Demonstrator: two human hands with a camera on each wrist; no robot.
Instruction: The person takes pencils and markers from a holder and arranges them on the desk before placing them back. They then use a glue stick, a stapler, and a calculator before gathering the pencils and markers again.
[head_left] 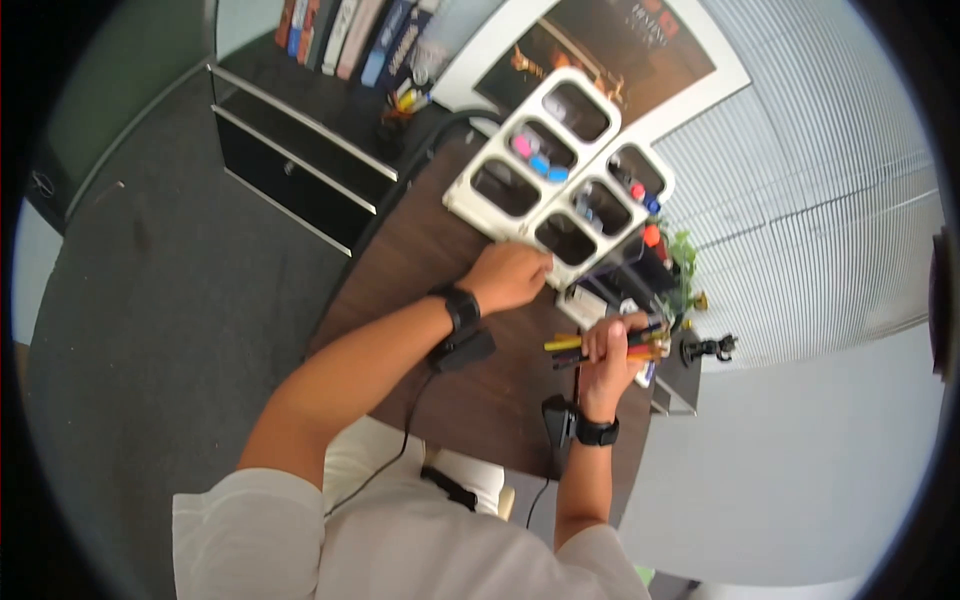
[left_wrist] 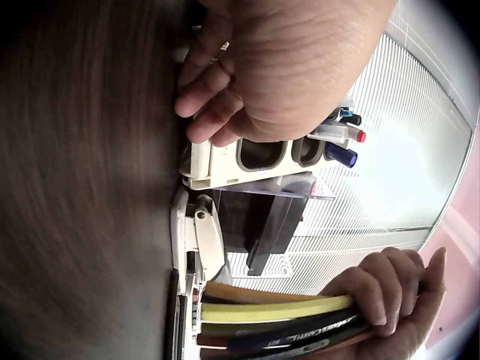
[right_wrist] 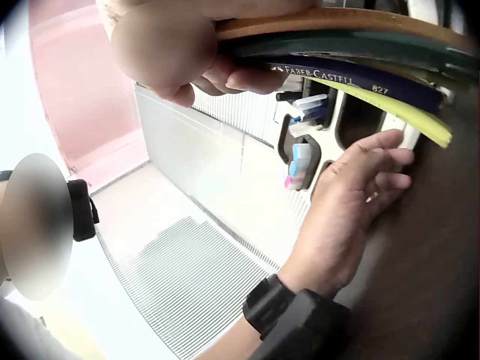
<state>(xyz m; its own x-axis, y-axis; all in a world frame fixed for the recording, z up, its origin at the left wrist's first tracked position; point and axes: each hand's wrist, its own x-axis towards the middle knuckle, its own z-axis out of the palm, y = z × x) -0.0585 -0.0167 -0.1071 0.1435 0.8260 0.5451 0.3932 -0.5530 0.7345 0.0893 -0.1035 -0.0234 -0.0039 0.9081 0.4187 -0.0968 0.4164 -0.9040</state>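
Note:
My left hand is at the lower edge of a white organizer with several dark compartments. In the left wrist view, the fingers of this hand bend loosely against the base of the organizer. The right wrist view shows the same hand beside the compartments, its fingers relaxed. To the right, my right hand grips a bundle of pencils, among them a yellow pencil and a dark blue one. Its fingers curl round them above the tabletop.
Markers stand in some compartments. A dark box and a green plant are beside the organizer, with a small black stand farther right. A framed picture leans behind. The brown table extends towards the body.

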